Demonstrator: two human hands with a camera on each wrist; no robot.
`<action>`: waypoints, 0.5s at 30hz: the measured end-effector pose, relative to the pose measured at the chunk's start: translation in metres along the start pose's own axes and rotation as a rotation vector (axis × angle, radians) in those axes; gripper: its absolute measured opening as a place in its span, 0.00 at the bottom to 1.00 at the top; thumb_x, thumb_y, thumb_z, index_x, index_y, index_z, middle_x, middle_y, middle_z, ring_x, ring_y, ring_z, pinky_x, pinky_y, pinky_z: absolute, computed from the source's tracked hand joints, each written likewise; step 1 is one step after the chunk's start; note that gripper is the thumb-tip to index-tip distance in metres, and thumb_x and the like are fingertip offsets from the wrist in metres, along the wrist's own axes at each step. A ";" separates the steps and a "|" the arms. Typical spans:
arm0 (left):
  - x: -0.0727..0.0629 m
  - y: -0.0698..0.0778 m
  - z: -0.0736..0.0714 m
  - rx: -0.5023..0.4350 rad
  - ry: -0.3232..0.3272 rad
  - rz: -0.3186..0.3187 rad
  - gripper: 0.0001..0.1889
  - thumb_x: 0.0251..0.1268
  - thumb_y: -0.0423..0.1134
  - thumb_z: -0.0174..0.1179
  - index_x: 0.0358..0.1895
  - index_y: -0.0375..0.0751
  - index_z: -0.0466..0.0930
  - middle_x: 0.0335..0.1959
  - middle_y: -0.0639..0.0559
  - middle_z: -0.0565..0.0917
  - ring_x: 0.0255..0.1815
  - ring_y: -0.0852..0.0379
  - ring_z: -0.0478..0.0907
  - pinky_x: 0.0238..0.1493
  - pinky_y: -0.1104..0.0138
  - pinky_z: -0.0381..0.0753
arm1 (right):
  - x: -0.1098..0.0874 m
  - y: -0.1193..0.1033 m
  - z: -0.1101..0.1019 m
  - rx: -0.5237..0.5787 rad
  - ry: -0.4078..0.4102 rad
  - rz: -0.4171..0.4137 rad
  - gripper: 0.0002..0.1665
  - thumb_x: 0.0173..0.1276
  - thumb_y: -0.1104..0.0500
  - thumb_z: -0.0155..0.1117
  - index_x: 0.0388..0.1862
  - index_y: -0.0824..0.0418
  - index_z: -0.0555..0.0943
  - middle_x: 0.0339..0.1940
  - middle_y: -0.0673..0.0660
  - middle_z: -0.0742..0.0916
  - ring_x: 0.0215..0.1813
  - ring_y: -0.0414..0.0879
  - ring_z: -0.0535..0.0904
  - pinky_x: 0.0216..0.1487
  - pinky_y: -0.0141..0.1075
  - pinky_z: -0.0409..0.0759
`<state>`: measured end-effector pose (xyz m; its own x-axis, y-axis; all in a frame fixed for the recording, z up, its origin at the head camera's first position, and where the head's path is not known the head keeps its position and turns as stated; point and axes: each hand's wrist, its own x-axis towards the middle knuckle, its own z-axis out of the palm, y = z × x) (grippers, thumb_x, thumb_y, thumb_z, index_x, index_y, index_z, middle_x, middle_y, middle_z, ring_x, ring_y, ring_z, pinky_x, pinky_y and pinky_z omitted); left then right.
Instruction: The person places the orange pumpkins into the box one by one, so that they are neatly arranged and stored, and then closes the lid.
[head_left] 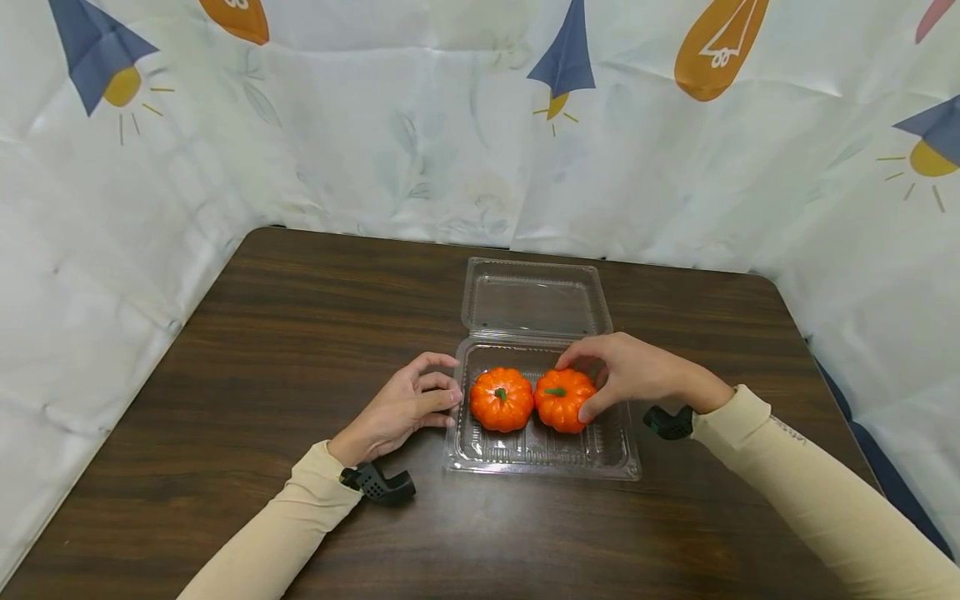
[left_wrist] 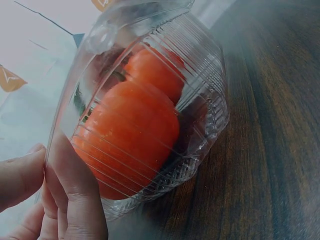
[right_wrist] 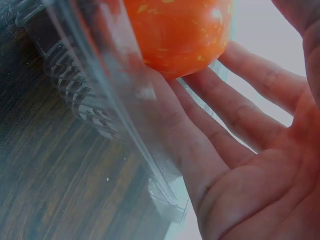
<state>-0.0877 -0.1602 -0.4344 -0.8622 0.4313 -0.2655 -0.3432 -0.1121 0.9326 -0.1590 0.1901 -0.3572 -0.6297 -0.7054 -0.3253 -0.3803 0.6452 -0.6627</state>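
Observation:
A clear plastic clamshell container (head_left: 487,454) lies on the table with its lid folded back. Two small orange pumpkins sit side by side in its base. My right hand (head_left: 637,368) grips the right pumpkin (head_left: 561,410), thumb at the near side and fingers at the far side. The left pumpkin (head_left: 501,402) has its green stem facing up. At the container's left rim, my left hand (head_left: 408,407) pinches the edge between thumb and fingers. In the left wrist view, both pumpkins show through the ribbed clear wall (left_wrist: 205,65).
The open lid (head_left: 536,298) extends toward the back of the dark wood table (head_left: 322,333). A white patterned curtain (head_left: 360,133) hangs behind the table and along its sides. Black wrist mounts (head_left: 382,483) are on both forearms.

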 end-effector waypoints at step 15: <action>-0.001 0.001 0.001 0.010 0.004 0.005 0.29 0.73 0.32 0.63 0.70 0.42 0.60 0.41 0.53 0.82 0.39 0.57 0.80 0.43 0.66 0.90 | -0.002 0.004 0.005 -0.027 0.038 -0.030 0.39 0.53 0.46 0.85 0.63 0.51 0.80 0.57 0.50 0.87 0.51 0.44 0.85 0.52 0.39 0.88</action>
<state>-0.0866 -0.1596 -0.4326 -0.8655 0.4272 -0.2616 -0.3351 -0.1055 0.9363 -0.1562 0.1926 -0.3624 -0.6430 -0.7133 -0.2790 -0.4173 0.6317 -0.6533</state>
